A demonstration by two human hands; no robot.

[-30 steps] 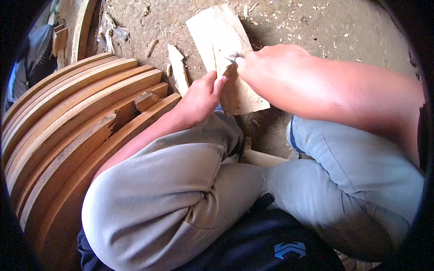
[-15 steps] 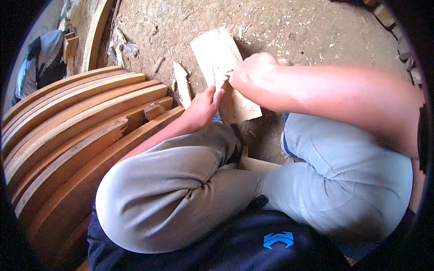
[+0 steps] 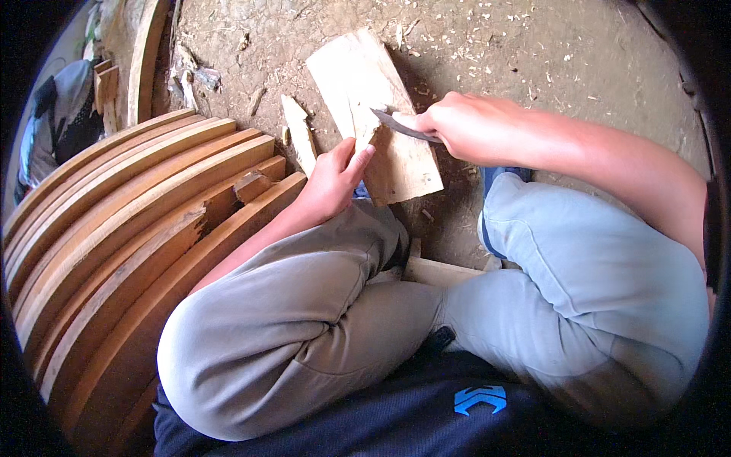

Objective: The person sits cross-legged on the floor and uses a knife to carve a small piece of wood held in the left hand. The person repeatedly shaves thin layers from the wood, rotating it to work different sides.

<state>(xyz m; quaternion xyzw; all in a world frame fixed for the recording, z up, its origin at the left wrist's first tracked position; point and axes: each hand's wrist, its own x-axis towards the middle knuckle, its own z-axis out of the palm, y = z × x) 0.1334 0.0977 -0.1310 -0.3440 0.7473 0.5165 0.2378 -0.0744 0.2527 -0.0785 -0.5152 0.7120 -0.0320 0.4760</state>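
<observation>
Just beyond my knees, a pale flat wooden board (image 3: 407, 164) lies tilted on the ground. My left hand (image 3: 339, 177) is closed on a small pale piece of wood (image 3: 368, 131) over the board's middle; most of that piece blends with the board behind it. My right hand (image 3: 468, 126) grips a knife (image 3: 403, 127) with a dark, slightly curved blade. The blade points left, its tip close to the upper part of the small piece. The knife's handle is hidden in my fist.
Several curved wooden planks (image 3: 152, 251) stand side by side along my left. A splintered wood offcut (image 3: 299, 133) lies left of the board. Shavings dot the earth floor (image 3: 487, 46). A cloth bundle (image 3: 72, 114) sits at the far left. Another wooden strip (image 3: 442, 272) lies between my legs.
My right hand has drawn slightly back to the right and turned, so the knife blade now shows. The left hand keeps its hold; the whole view has shifted a little.
</observation>
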